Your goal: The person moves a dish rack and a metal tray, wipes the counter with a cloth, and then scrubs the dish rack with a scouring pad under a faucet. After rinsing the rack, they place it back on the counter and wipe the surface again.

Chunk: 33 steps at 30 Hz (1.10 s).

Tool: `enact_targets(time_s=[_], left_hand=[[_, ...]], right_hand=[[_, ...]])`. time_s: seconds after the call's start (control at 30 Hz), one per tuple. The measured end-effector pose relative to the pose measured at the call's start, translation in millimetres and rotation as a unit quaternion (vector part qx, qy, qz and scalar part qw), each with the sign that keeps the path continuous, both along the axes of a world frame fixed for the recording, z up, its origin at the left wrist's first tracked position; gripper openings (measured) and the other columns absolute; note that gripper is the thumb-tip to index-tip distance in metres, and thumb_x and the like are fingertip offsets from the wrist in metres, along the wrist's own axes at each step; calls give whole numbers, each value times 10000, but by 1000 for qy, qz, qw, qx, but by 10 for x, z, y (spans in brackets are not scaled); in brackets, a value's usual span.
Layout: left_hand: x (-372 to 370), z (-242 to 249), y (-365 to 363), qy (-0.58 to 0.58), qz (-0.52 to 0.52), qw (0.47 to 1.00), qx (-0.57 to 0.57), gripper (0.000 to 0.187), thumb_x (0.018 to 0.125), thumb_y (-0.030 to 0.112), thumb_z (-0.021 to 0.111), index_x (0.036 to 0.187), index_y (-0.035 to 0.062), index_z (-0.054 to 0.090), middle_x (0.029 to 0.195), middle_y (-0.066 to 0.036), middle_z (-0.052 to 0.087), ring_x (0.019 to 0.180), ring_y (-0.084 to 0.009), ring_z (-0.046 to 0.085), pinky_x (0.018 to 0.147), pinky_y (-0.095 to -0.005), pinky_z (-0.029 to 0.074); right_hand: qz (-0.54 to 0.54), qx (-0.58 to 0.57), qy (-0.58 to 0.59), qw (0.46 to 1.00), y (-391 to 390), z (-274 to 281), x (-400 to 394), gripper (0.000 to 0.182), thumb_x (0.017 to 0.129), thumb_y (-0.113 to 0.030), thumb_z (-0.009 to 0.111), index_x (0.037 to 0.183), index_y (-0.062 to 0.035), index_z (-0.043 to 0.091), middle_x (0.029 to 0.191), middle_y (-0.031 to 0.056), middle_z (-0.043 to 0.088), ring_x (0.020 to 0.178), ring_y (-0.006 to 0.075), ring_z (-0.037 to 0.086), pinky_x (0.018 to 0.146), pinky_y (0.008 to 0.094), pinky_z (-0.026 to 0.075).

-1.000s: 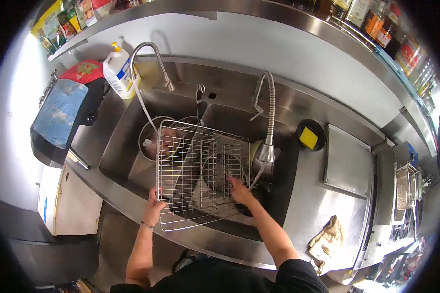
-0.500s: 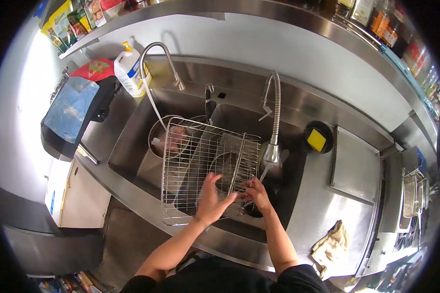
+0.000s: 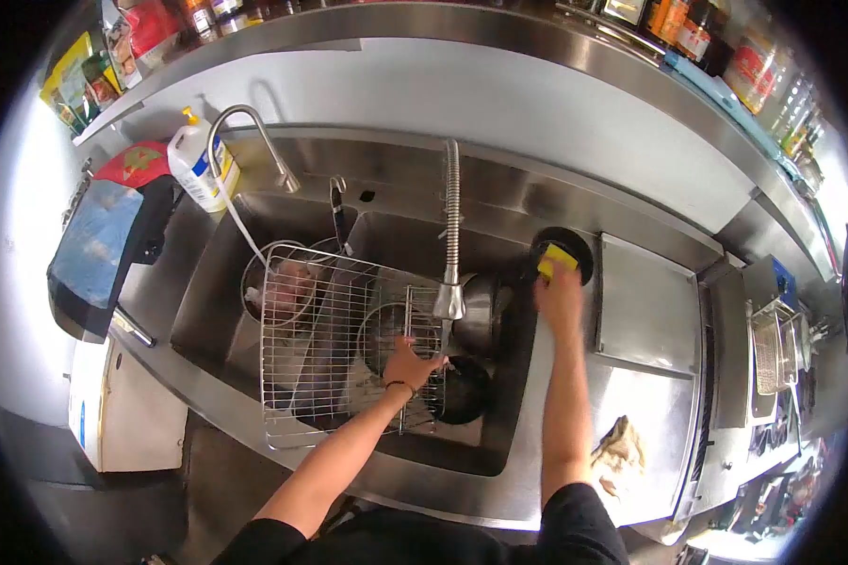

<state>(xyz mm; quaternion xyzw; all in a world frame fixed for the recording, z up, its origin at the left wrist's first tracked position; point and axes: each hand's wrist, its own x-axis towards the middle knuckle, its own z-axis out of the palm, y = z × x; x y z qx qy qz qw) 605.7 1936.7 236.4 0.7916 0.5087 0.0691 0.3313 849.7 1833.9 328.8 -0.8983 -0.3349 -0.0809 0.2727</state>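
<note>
My left hand (image 3: 411, 364) is at the right part of a wire rack (image 3: 322, 330) that lies across the double sink; its thumb and fingers close around a metal bar of the rack. Reaching to the back right, my right hand (image 3: 561, 287) has its fingers on a yellow sponge (image 3: 560, 260) in a round black dish (image 3: 579, 247). Between my hands hangs a sprayer faucet (image 3: 450, 299), its head beside the rack. Under the rack are a round metal bowl (image 3: 379, 339) and a black pan (image 3: 465, 394).
In the left basin, water from a second faucet (image 3: 287, 179) runs into a pot (image 3: 254, 282) with pinkish contents. A white jug (image 3: 194, 162) stands behind it. A crumpled cloth (image 3: 619, 459) lies on the right counter. Shelves with bottles (image 3: 693, 38) run overhead.
My right hand has left the rack and moved right to the sponge. My left hand stays at the rack. The view has shifted, and the pan under the rack now shows more clearly.
</note>
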Motion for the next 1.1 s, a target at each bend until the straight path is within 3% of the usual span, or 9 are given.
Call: enact_targets(time_s=[0.17,0.3,0.5,0.57,0.67,0.83,0.97,1.0,1.1], left_hand=[[-137,-378,354,-4,-25,994,-104,467,654,336,762,903,9,540,913,-124,611,738,-220,601,644,-314,483],[-396,-208,311,-255,24,922,-292,234,756,77,676,921,71,510,1106,-78,586,826,-142,601,664,-275,468],[-530,448,175,-439,30,758,-481,185,938,297,430,921,113,416,1172,-111,560,997,-209,590,784,-308,453],[-375,416,140,-416,9,793,-445,221,950,327,387,953,106,396,1115,-127,584,1001,-222,591,760,-309,467],[-153,154,57,-476,64,725,-494,240,954,300,361,985,70,420,938,-122,600,820,-205,615,642,-279,480],[-209,6,-68,-355,137,862,-335,204,934,205,352,1019,67,476,879,-68,516,750,-130,528,557,-284,448],[-333,-198,19,-268,20,947,-176,446,954,404,299,1003,4,489,884,-109,525,827,-214,535,725,-361,417],[-302,61,19,-263,14,953,-148,463,953,420,295,976,-1,488,870,-112,525,840,-232,537,749,-382,399],[-362,-2,181,-278,-40,955,-92,448,959,412,291,903,10,482,836,-90,541,828,-214,560,732,-351,416]], right_hand=[[-58,-226,168,958,382,-142,904,681,676,-287,676,1276,-132,394,1308,169,384,1146,381,432,884,465,438],[-64,-284,135,947,522,-702,1245,659,679,-279,676,1252,-100,404,1267,188,435,1111,391,464,874,445,446],[25,103,120,987,198,275,372,502,686,-195,684,1111,-32,475,979,216,597,925,342,582,796,417,465],[109,143,172,969,222,406,-410,427,708,-116,657,1088,-10,496,966,210,591,905,328,591,786,383,472],[211,147,188,948,544,-352,-1245,389,727,-144,602,1075,4,512,1030,227,532,974,405,507,841,431,423],[208,142,13,968,499,-800,-1682,265,709,-162,584,916,1,566,925,200,544,792,363,485,711,445,420],[70,243,158,955,379,-1007,-1489,272,715,-93,596,968,-2,559,818,207,586,794,386,563,697,440,447],[42,107,346,931,393,-1106,-1533,257,762,-105,553,986,21,544,768,212,586,745,394,573,653,429,449],[70,123,351,926,205,-978,-1904,266,843,-135,401,1009,25,534,751,165,610,634,263,586,561,361,444]])
